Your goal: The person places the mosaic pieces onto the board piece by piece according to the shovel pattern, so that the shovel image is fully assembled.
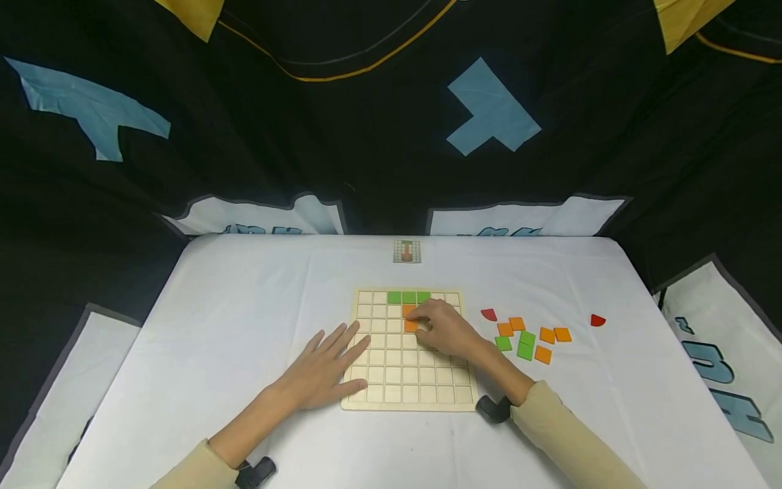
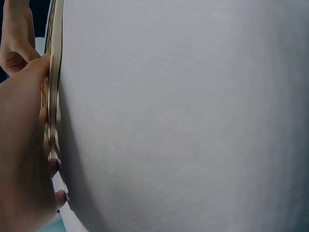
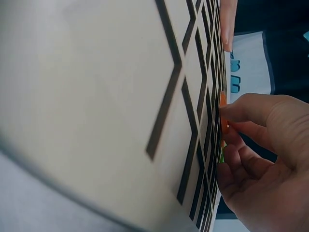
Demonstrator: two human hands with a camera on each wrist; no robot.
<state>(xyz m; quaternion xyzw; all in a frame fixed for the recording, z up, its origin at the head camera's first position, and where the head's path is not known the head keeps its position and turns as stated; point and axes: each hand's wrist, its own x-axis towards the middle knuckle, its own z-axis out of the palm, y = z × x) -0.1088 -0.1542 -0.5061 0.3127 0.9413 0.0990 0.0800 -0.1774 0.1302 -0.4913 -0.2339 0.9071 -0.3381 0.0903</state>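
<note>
A pale wooden grid board (image 1: 393, 375) lies on the white table. Three green square tiles (image 1: 408, 297) sit side by side in its far row, with orange square tiles (image 1: 411, 327) in the column below the middle one. My right hand (image 1: 448, 329) is over that column, thumb and fingers curled at an orange tile (image 3: 223, 112) on the board. Spread flat, my left hand (image 1: 324, 370) rests at the board's left edge, its fingertips on the border. In the left wrist view the thumb (image 2: 36, 70) lies against the board's side (image 2: 56, 58).
Loose orange tiles (image 1: 543, 354), green tiles (image 1: 525, 346) and two red rounded pieces (image 1: 489, 314) (image 1: 597, 320) lie right of the board. A small pattern card (image 1: 406, 251) is at the far edge. Dark cloth (image 1: 366, 149) hangs behind the table.
</note>
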